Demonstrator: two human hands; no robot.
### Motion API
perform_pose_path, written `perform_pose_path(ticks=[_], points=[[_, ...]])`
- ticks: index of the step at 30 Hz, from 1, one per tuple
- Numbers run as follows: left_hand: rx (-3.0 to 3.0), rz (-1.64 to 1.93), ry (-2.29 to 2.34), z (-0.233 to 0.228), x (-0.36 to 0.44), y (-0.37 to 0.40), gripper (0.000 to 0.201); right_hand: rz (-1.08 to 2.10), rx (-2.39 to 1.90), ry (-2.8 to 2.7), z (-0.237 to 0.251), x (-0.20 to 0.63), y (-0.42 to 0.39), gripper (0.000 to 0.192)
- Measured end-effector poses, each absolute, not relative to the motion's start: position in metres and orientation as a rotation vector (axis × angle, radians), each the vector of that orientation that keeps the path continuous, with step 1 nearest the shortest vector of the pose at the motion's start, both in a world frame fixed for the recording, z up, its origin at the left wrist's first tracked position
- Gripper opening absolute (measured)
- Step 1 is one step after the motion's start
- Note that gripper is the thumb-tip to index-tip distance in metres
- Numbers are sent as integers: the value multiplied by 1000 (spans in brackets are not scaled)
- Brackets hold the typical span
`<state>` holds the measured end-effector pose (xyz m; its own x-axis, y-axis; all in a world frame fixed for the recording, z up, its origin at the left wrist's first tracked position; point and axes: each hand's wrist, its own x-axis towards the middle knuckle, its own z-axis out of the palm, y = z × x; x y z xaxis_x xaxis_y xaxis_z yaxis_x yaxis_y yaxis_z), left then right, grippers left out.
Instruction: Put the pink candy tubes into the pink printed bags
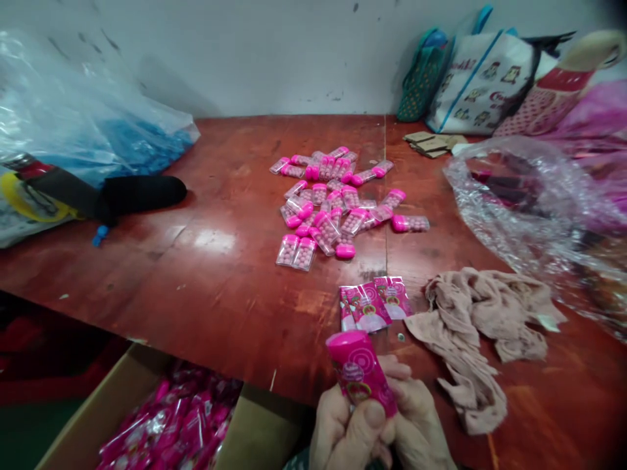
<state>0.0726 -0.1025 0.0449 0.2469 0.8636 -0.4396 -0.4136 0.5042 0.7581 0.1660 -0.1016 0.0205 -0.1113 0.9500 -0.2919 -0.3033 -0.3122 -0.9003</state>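
Observation:
Both hands meet at the bottom edge, close to me. My left hand (343,427) and my right hand (416,418) together grip a pink labelled candy tube (360,372), held upright with its cap up. Just beyond them, a small stack of flat pink labels (375,301) lies on the red-brown table (220,281). Farther out, a heap of several clear tubes with pink caps (333,202) is spread over the table's middle.
A crumpled beige cloth (482,329) lies right of the hands. Clear plastic bags (539,209) fill the right side, tote bags (482,78) stand at the back. A blue-filled bag (78,130) and black object (137,194) sit left. A cardboard box (166,424) of pink tubes is below the table edge.

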Motion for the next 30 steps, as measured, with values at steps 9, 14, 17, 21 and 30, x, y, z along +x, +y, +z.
perform_pose_path(ticks=[9,14,17,21,30], points=[[859,818,1209,53,36,-97,15,973,-1512,-1361,71,198,-98,37],[956,538,1044,60,37,-101,9,1216,-1330,-1384,74,183,-96,14],[895,567,1042,57,35,-106,17,1322,-1392,-1100,62,177,-97,22],[948,640,1055,57,27,-110,30,1402,-1345,-846,48,174,-101,28],[1303,760,1188,58,20,-113,18,1464,-1288,-717,40,166,-100,31]])
